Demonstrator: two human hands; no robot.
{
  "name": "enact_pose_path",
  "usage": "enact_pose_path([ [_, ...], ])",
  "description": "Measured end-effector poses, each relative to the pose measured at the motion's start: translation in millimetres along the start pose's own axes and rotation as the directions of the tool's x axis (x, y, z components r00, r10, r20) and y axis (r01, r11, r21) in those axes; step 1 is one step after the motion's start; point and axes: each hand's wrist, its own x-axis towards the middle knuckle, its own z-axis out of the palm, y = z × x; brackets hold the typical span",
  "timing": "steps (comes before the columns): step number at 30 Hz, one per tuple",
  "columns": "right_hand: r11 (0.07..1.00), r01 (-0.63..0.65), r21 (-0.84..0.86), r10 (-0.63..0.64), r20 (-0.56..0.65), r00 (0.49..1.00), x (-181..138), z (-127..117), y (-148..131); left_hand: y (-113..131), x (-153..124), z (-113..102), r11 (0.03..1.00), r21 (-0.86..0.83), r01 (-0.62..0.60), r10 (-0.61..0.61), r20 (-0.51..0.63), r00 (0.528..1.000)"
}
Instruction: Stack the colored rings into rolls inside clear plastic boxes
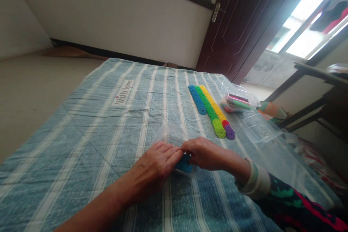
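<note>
The clear tub (173, 133) sat close to the person on the striped cloth (81, 123), likely so both hands could reach in. Blue bits (185, 165) lay in its near end. The left hand (156, 163) and right hand (203, 154) were curled over them, fingertips touching each other. I could not tell if they pinched a bit. Farther off, rows of bits (210, 112) lay side by side, each mostly one colour, beside a second box (238, 100).
</note>
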Motion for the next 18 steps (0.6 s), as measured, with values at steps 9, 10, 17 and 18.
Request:
enact_pose_path([
  [9,0.998,-0.064,0.007,0.064,0.010,0.998,2,6,1,5,4,-7,0.998,-0.037,0.046,-0.038,0.201,0.979],
  [10,0.997,-0.075,-0.003,0.075,0.019,0.997,2,6,1,6,4,-7,0.998,-0.034,0.059,-0.049,0.232,0.972],
  [17,0.996,-0.091,-0.024,0.092,0.054,0.994,5,4,0,11,4,-1,0.995,0.035,0.097,-0.102,0.263,0.959],
  [18,0.995,-0.094,-0.025,0.095,0.056,0.994,5,3,0,12,4,0,0.995,0.040,0.093,-0.100,0.259,0.961],
])
